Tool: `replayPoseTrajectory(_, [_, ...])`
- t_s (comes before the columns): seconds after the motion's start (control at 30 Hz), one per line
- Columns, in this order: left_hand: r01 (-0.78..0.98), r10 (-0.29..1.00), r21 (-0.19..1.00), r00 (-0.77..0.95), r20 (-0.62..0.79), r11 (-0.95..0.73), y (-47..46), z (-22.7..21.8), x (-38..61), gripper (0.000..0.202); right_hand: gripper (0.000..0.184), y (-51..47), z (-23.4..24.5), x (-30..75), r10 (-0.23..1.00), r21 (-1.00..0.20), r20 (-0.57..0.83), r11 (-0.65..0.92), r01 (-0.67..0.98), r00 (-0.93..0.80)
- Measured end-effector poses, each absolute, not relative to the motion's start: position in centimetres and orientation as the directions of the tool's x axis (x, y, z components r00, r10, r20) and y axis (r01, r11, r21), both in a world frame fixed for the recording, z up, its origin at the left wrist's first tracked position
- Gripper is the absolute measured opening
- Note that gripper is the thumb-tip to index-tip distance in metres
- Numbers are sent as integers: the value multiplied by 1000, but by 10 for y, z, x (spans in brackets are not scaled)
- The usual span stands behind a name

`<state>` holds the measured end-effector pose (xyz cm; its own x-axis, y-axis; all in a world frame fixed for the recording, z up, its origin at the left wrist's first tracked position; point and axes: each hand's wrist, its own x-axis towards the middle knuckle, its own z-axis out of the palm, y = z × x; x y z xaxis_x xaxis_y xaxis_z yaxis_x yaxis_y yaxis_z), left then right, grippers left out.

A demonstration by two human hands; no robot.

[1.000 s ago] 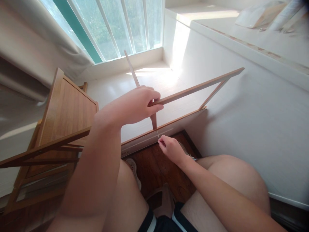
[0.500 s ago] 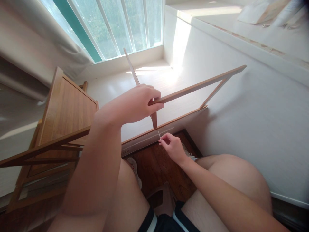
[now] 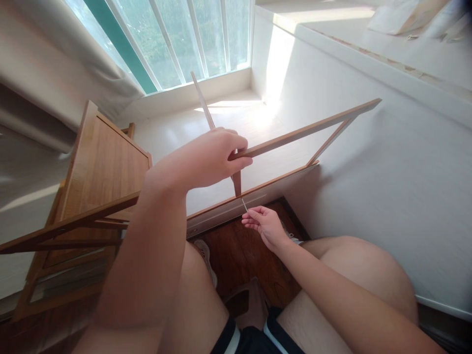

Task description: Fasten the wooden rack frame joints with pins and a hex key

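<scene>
My left hand [image 3: 208, 158] is closed around the top rail of a thin wooden frame [image 3: 306, 132], at the joint where a vertical slat [image 3: 236, 184] meets it. The frame's lower rail [image 3: 258, 188] runs along the edge of a white ledge. Just below that slat's foot, my right hand [image 3: 263, 223] pinches a thin pale rod or screw-like tool [image 3: 244, 204], its tip pointing up at the foot of the slat. My bare knees frame the lower view.
A wooden folding piece of furniture [image 3: 99, 172] stands at the left beside a curtain [image 3: 44, 69]. A white wall [image 3: 387, 172] rises on the right, with a barred window [image 3: 184, 39] ahead. Dark wooden floor [image 3: 243, 260] and a shoe [image 3: 208, 255] show between my legs.
My right hand has turned slightly, with its fingers loosening around the thin tool. The frame and my left hand have barely shifted.
</scene>
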<state>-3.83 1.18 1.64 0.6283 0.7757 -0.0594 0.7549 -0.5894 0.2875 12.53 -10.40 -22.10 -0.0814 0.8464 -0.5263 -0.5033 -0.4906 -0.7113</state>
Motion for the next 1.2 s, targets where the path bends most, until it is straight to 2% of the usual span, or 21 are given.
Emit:
replayPoseTrajectory(0.13, [750,772,291,633,-54,-594,12,16,-38,39,24,-106,-223,126,790,-548,-584,-553,-627,-186])
replayPoseTrajectory(0.23, [748,772,295,633,-49,-595,12,16,-38,39,13,-106,-225,126,745,-453,-616,-602,-658,-257])
replayPoseTrajectory(0.43, [745,770,295,637,-45,-599,12,17,-38,40,8,-105,-223,125,691,-350,-652,-641,-683,-314])
replayPoseTrajectory(0.57, [748,772,294,634,-46,-596,12,17,-38,40,7,-106,-220,124,694,-326,-649,-624,-710,-312])
replayPoseTrajectory(0.7, [748,771,289,635,-50,-597,12,17,-38,39,13,-109,-220,121,742,-402,-615,-586,-704,-267])
replayPoseTrajectory(0.9, [740,765,299,642,-48,-602,12,17,-38,39,32,-111,-219,116,853,-636,-512,-454,-624,-99])
replayPoseTrajectory(1.07, [743,766,290,641,-50,-603,13,16,-39,39,34,-114,-223,112,901,-808,-431,-358,-468,54])
replayPoseTrajectory(1.2, [740,766,294,642,-40,-605,13,15,-39,39,32,-116,-224,111,939,-901,-334,-293,-321,80])
